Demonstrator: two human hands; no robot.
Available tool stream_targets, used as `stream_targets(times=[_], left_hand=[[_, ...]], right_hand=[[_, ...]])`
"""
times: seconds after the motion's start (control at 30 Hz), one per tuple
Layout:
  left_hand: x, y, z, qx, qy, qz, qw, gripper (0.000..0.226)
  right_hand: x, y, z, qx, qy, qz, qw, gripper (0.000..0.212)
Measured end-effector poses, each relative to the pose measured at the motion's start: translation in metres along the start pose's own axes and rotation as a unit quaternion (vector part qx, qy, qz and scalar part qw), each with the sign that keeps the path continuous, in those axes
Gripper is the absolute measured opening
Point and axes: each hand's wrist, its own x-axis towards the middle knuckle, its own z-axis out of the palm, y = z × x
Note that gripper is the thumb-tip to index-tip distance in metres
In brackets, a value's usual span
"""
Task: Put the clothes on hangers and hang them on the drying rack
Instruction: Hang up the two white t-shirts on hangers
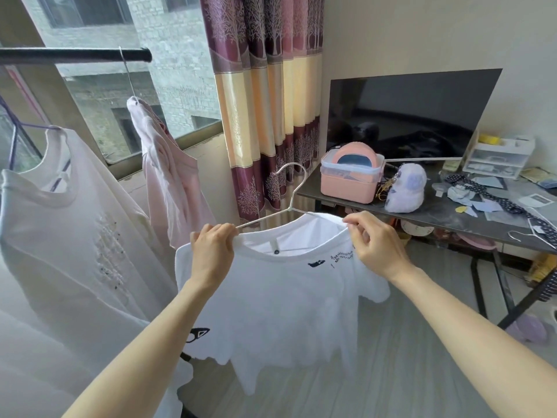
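Two garments (168, 176) already hang on the rack (75, 54), while both hands (212, 251) (376, 245) pinch a white shirt (280, 297) onto its hanger (289, 188), not yet hung.

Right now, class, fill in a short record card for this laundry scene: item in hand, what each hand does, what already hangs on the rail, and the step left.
item in hand: white T-shirt on a white wire hanger
left hand: left hand grips the collar and hanger arm
right hand: right hand pinches the collar's other side
already hung: pink garment on the black rail; white top on a purple hanger
step left: hook the hanger over the rail
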Motion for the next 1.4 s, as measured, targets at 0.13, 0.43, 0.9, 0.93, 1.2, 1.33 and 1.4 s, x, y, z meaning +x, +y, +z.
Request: stream_targets(times=[0.13,0.43,0.9,0.93,1.2,1.33,1.4], left_hand=[[0.009,0.003,-0.006,-0.062,0.022,-0.026,0.997,0.024],[0.024,-0.007,-0.031,-0.094,0.032,-0.055,0.994,0.018],[0.025,-0.034,-0.047,-0.102,0.086,-0.172,0.976,0.018],[0.027,-0.034,-0.045,-0.109,0.087,-0.172,0.975,0.018],[0.037,-0.025,-0.026,-0.114,0.044,-0.066,0.990,0.018],[0.037,-0.012,-0.021,-0.096,0.020,0.003,0.995,0.026],[0.035,-0.007,-0.020,-0.104,0.016,0.016,0.994,0.026]], right_hand=[[-0.011,0.010,0.012,-0.024,0.036,0.169,0.985,0.041],[-0.003,0.034,0.036,0.061,-0.090,0.399,0.911,0.073],[0.038,0.023,0.042,0.123,0.228,0.398,0.880,0.025],[0.038,0.023,0.043,0.111,0.209,0.413,0.879,0.026],[0.050,-0.028,0.051,0.006,0.110,0.256,0.960,0.043],[0.074,-0.074,0.056,0.058,-0.086,0.068,0.992,0.032],[0.082,-0.087,0.063,0.076,-0.088,0.092,0.989,0.025]])
